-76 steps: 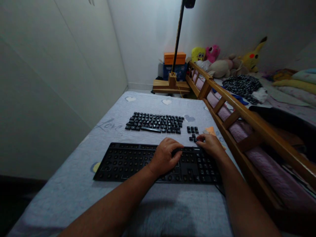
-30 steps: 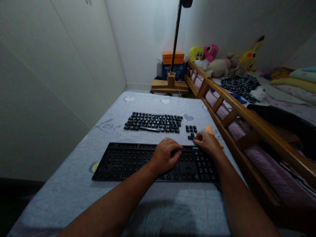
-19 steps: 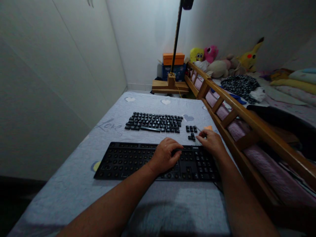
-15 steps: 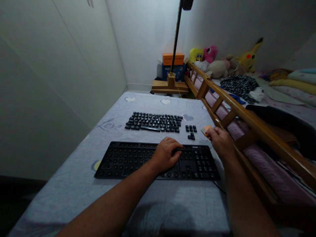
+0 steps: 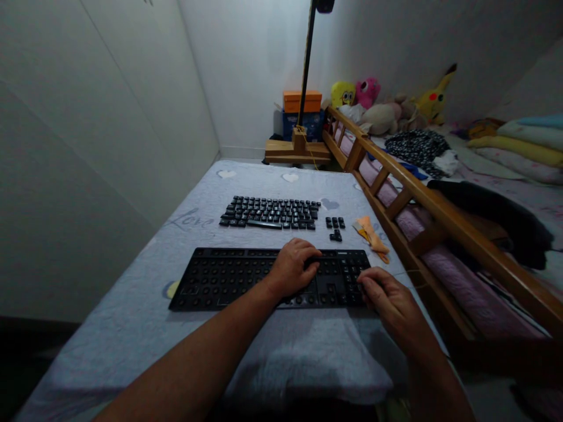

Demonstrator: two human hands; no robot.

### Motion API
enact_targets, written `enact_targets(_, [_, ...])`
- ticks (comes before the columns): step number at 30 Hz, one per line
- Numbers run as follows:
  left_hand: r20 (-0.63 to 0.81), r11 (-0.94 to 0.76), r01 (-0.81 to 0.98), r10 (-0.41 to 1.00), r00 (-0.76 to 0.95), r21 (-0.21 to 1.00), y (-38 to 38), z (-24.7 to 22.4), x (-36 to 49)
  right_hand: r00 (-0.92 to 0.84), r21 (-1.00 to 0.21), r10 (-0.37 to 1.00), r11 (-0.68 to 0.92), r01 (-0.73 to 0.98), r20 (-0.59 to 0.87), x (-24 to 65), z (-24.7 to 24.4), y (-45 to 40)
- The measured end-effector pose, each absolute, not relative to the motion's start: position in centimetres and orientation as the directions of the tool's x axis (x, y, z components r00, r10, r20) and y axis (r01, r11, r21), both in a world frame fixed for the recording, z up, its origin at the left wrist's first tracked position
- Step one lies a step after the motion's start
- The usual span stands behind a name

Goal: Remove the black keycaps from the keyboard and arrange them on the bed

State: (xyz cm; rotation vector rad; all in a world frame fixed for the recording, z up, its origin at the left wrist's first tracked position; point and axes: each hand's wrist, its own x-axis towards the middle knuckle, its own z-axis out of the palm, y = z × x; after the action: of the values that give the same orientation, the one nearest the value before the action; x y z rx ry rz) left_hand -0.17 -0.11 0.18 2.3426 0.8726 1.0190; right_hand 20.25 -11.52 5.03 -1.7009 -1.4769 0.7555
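Observation:
A black keyboard (image 5: pixel 246 281) lies across the bed-like surface, bare of keycaps over most of its area, with keys still on the number pad. My left hand (image 5: pixel 294 266) presses down on its middle, fingers curled together near the top edge and thumb bent in. My right hand (image 5: pixel 387 293) is closed in a pinch beside the number pad; a thin wire (image 5: pixel 411 272) sticks out from it to the right. Behind the keyboard, removed black keycaps (image 5: pixel 275 212) lie in keyboard order, with smaller groups of keycaps (image 5: pixel 335 223) to their right. A brush wrapped in orange cloth (image 5: pixel 373 237) lies beyond my right hand.
A wooden bed rail (image 5: pixel 396 176) runs along the right side, with clothes and plush toys (image 5: pixel 380 117) past it. At the far end stand a wooden stand with a black pole (image 5: pixel 307 70) and an orange box (image 5: pixel 302 101). A pale cabinet (image 5: pixel 109 117) closes off the left.
My right hand has let go of the orange-wrapped brush and come back toward me, beside the number pad. My left hand stays on the keyboard. The view has shifted slightly.

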Motion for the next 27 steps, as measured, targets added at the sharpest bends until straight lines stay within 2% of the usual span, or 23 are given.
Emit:
enact_targets(5, [0.479,-0.702,0.372,0.697,0.534,0.608,-0.1,0.3,-0.2,0.185,-0.729,0.978,-0.055,0.682,0.100,19.5,4.6,-13.2])
enact_targets(18, [0.476,-0.692,0.369,0.706,0.524,0.620,-0.3,0.2,-0.1,0.198,-0.679,0.975,-0.078,0.730,0.102,18.1,3.3,-14.4])
enact_targets(27, [0.473,-0.695,0.372,0.703,0.531,0.615,-0.2,0.2,-0.1,0.084,-0.640,0.975,0.068,0.766,0.204,17.7,2.3,-14.7])
